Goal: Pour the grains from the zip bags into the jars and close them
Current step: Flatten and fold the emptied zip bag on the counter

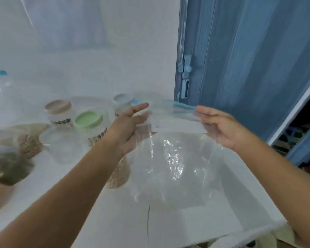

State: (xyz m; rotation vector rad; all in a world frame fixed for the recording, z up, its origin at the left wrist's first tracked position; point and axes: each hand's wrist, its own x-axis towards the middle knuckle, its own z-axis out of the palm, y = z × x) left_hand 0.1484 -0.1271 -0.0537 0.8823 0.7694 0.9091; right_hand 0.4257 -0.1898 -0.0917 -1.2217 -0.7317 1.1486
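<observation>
zip bag [170, 158]: hanging between left hand [131, 127] and right hand [220, 127], above table [195, 221]
jars [89, 122]: standing left of the bag, behind grain bags [11, 165]

1. The scene was evenly and fairly brightly lit with a cool, bluish cast; no single light source showed.
2. The white table [195, 221] and the wall behind it were washed out, with only faint, soft shadows under the forearms.
3. Glare broke into small white highlights on the crumpled clear zip bag [170, 158] above the table.
4. The whole picture was soft with motion blur, worst on the jars [89, 122] and grain bags at the table's far left.
5. Wide-angle distortion bent the blue door [249, 59] to the table's right and stretched the forearms toward the lower corners.
</observation>
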